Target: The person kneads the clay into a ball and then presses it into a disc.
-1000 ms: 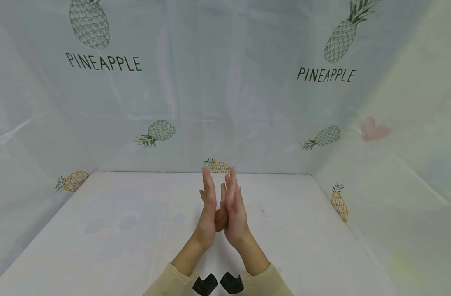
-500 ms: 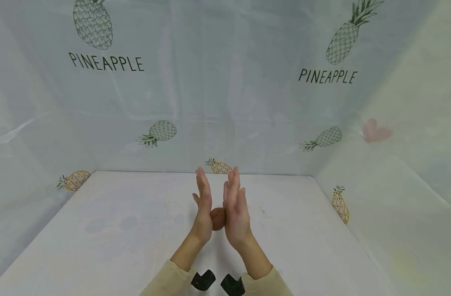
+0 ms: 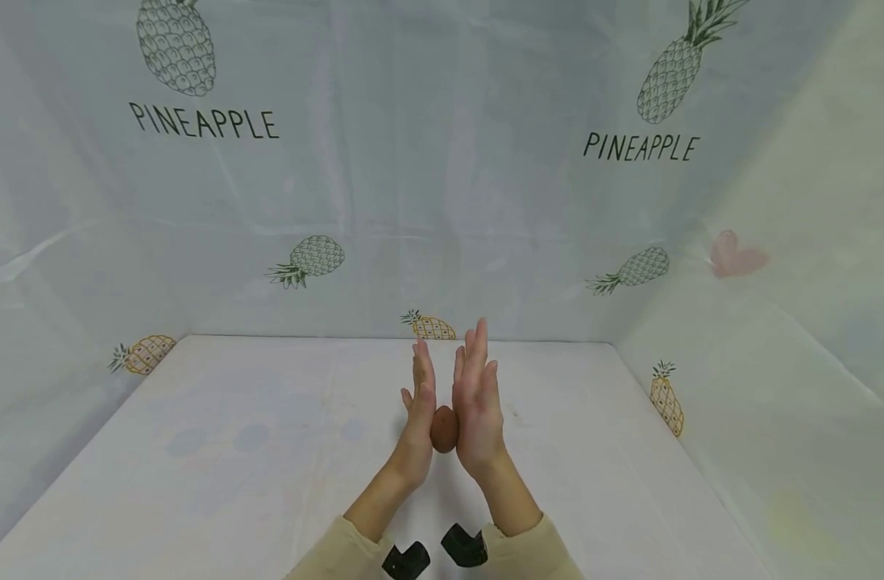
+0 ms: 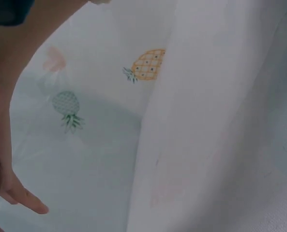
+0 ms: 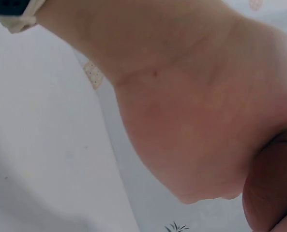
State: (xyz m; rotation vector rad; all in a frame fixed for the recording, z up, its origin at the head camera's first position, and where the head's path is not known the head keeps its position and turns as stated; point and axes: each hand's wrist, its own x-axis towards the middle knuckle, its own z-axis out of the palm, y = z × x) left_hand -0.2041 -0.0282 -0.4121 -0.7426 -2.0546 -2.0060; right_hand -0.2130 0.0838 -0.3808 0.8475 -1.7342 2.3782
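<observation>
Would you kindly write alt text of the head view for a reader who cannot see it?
A brown, rounded lump is held between a person's left hand and right hand, both upright and nearly parallel over a white tabletop. A pale, pineapple-printed backdrop rises behind.

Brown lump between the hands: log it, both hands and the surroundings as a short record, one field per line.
Object: brown, rounded lump
Position: between the two palms, touching both
Left hand: palm turned inward against the lump, fingers straight, pointing away from the wearer
Right hand: palm turned inward on the opposite side, fingers straight
Sleeves: cream, on both arms
Surface: white table, below the hands
Backdrop: pale sheeting printed with pineapples and the word PINEAPPLE
Lump material: cannot tell
</observation>
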